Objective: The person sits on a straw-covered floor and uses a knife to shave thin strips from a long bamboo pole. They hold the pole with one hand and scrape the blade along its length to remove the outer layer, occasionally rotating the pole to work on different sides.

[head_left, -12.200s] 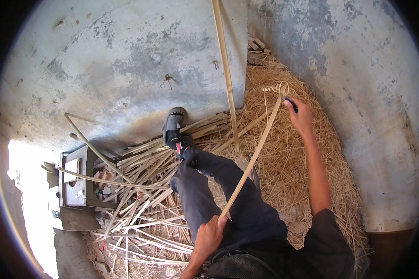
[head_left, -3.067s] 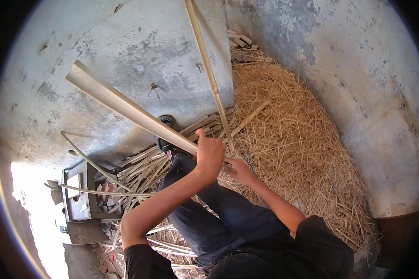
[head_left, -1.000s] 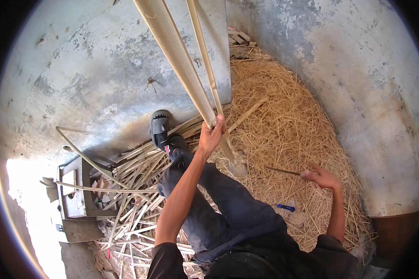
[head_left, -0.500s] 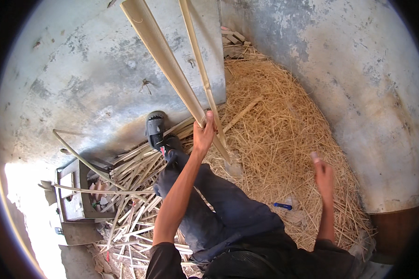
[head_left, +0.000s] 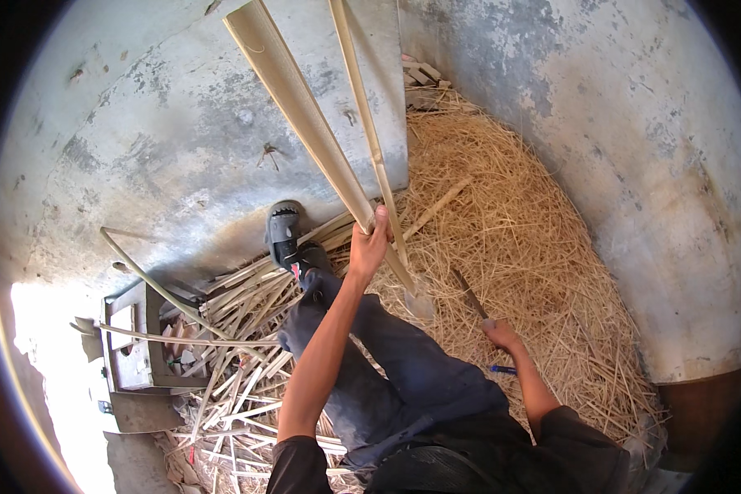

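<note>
My left hand (head_left: 370, 245) is closed around a wide split bamboo strip (head_left: 300, 107), which slants up toward the wall; its lower end comes down by a pale block (head_left: 421, 305) on the floor. Just right of it a thinner bamboo pole (head_left: 361, 95) stands at a slant, passing close by my fingers. In my right hand (head_left: 500, 333) is a knife with a long, narrow dark blade (head_left: 468, 292), held low over the straw-like shavings and pointing away from me. The blade is apart from the bamboo.
Thin bamboo shavings (head_left: 519, 222) cover the floor at right. Cut strips (head_left: 239, 305) pile at left beside a wooden box frame (head_left: 140, 337). A blue pen-like object (head_left: 503, 370) lies near my right forearm. Worn walls (head_left: 173, 123) stand ahead and right.
My right hand has swung left and inward, and the knife blade now shows. My left hand still grips the bamboo strip; the whole view has shifted slightly.
</note>
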Tool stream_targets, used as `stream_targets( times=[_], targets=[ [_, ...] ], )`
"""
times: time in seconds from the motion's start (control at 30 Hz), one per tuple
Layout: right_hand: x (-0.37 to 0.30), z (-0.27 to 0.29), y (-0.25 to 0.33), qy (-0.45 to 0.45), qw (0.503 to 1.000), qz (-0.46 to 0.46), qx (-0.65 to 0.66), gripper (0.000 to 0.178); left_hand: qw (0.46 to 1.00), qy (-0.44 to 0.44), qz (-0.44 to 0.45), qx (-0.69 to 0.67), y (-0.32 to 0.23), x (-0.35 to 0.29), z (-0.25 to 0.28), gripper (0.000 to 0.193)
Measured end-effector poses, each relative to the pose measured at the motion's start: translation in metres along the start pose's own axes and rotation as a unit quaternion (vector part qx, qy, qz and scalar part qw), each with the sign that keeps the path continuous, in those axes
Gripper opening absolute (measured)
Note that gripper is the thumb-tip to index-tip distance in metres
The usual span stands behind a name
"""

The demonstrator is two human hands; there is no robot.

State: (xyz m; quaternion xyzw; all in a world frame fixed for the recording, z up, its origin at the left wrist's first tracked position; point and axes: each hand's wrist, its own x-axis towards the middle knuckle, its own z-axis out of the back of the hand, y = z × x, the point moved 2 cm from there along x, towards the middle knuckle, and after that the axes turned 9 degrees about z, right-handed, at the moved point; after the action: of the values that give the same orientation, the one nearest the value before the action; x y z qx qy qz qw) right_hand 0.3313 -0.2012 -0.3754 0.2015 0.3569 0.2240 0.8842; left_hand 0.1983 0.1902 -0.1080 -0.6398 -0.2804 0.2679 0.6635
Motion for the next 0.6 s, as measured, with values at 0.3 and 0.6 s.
stream_targets(
  times=[0.3, 0.6],
  targets=[
    [-0.127, 0.225, 0.129, -0.026, 0.981, -0.005, -0.191, 0.065, 1.0, -0.021, 0.015, 0.009, -0.003, 0.001, -0.004, 0.058],
    [-0.157, 0.233, 0.127, -0.095, 0.983, 0.111, 0.109, 0.052, 0.997, -0.072, 0.019, 0.002, -0.007, -0.004, 0.0, 0.059]
  ],
)
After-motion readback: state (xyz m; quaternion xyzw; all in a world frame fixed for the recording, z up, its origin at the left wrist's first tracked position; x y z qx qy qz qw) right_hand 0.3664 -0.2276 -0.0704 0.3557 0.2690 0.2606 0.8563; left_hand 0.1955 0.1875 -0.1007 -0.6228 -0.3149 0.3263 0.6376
